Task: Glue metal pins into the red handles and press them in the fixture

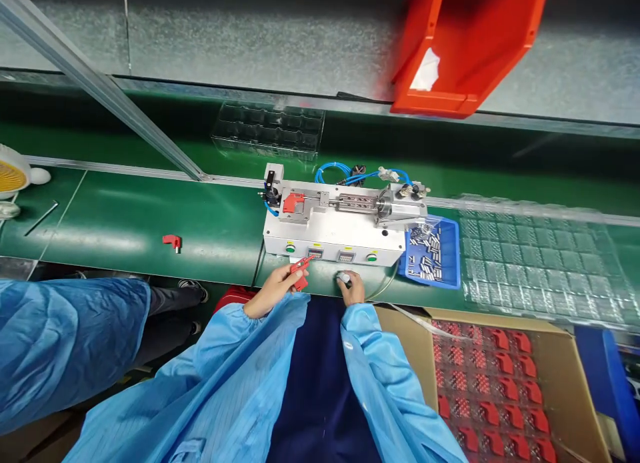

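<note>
My left hand (274,293) is closed round a red plastic part (300,282) in front of the machine's front panel. A narrow red tip of it points up and right, towards the panel's counters. At the bench edge, my right hand (355,290) grips a small grey-white cylindrical piece (343,276) whose exact kind I cannot make out. Just beyond both hands stands a white bench machine (330,231) with green buttons and two small counters. Another red plastic part (293,202) sits in the metal fixture on its left side.
Right of the machine, a blue bin (454,250) holds small metal pins beside clear blister trays (540,263). Below is a cardboard box (575,383) of trayed red parts. A loose red part (173,240) lies left. A co-worker's blue sleeve (65,343) is at left; a red bin (465,63) hangs overhead.
</note>
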A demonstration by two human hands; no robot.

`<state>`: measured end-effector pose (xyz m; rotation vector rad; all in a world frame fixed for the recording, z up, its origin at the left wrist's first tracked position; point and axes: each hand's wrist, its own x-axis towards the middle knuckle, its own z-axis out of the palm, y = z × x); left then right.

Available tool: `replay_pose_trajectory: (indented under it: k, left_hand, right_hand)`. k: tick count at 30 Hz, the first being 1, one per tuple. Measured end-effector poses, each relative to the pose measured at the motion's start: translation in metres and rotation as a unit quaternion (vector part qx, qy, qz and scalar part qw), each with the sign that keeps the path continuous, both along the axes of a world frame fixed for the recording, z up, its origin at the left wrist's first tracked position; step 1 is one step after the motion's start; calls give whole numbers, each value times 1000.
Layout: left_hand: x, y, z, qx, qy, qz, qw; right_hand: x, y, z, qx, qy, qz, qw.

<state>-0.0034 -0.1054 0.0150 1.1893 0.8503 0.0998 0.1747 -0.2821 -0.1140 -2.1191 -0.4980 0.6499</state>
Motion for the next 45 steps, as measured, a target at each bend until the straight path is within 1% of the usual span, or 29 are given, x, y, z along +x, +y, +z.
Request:
replay_pose_trajectory:
  k: [1, 3, 5, 6, 9, 11, 13, 15, 16, 18, 21, 24, 27, 29, 31, 37, 40, 45]
  left_hand:
    - [1, 3, 7, 0, -9, -13, 1000]
    - [3, 8, 22, 1, -25, -41, 999]
    - [4, 13, 35, 6, -34, -67, 997]
    - [6, 15, 41, 11, -36, -77, 996]
    - [11, 21, 54, 30, -45, -96, 994]
    - [14, 24, 58, 46, -55, -108, 991]
    - [18, 26, 61, 61, -67, -126, 988]
    - [21, 28, 63, 79, -73, -143, 984]
    - [22, 29, 64, 88, -74, -148, 982]
    - [25, 30, 64, 104, -74, -151, 980]
    - [26, 30, 63, 113, -76, -159, 978]
    - [25, 31, 61, 125, -67, -163, 976]
    - [23, 32, 59, 137, -55, -161, 976]
    - [22, 33, 58, 140, -55, -162, 975]
    - [22, 33, 58, 142, -56, -162, 975]
    - [21, 33, 60, 127, -70, -159, 977]
    - [21, 33, 60, 131, -68, -158, 976]
    - [21, 32, 59, 133, -73, -154, 976]
  right_hand:
    - [-1, 1, 7, 16, 2, 13, 1000]
    - [-3, -1, 29, 55, 7, 45, 997]
    - [-5, -8, 59, 82, 12, 62, 995]
    - [-6, -11, 75, 88, 11, 58, 994]
    - [-11, -11, 125, 111, -19, 11, 994]
    - [-13, -3, 152, 144, -53, -32, 988]
    - [-14, 10, 171, 199, -51, -69, 976]
    - [-14, 24, 182, 256, 4, -94, 962]
    - [-14, 31, 185, 275, 40, -100, 955]
    - [-12, 40, 188, 290, 100, -103, 946]
    - [-8, 45, 187, 289, 121, -109, 943]
    - [-7, 42, 183, 284, 77, -136, 946]
    - [-11, 36, 179, 258, -13, -157, 953]
    - [-16, 34, 179, 236, -66, -158, 956]
    - [-20, 33, 180, 223, -96, -152, 958]
    - [-24, 39, 185, 219, -129, -153, 955]
    - [-24, 41, 186, 215, -133, -149, 956]
    - [-25, 42, 188, 234, -124, -149, 953]
